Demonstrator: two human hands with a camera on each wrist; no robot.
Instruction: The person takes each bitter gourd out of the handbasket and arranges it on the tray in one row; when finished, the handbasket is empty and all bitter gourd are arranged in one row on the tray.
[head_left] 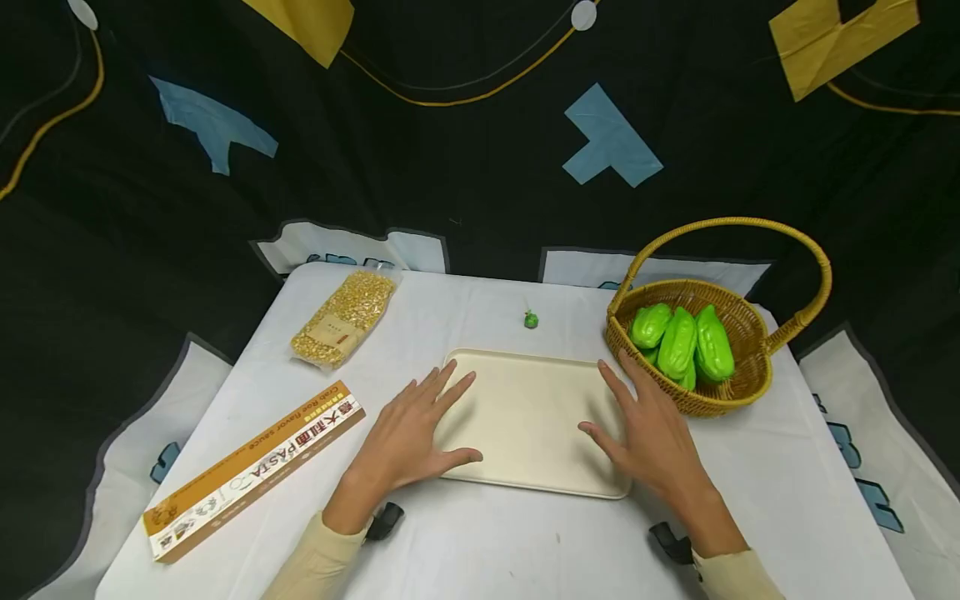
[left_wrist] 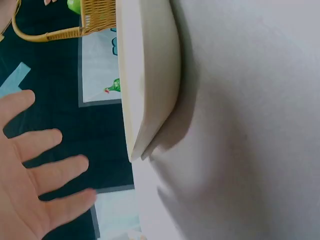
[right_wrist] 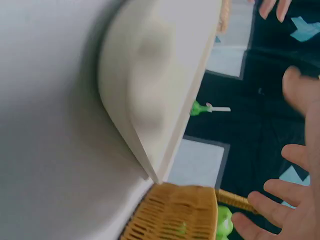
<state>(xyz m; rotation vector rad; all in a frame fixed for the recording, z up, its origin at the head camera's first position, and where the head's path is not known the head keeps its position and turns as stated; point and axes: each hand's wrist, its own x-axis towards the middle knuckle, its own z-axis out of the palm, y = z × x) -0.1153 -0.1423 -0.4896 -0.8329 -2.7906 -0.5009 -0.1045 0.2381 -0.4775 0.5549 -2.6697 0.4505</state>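
A cream rectangular tray lies flat on the white table, its surface bare. My left hand hovers over its left end, fingers spread and straight. Over the right end is my right hand, likewise spread, with its fingertips close to the wicker basket. Neither hand holds anything. In the left wrist view the left hand stands apart from the tray's edge. The right wrist view shows the right hand also off the tray.
Several bright green bumpy vegetables lie in the basket, whose tall handle arches above. A small green object sits behind the tray. To the left are a bag of yellow kernels and a long pasta box. A black curtain hangs behind.
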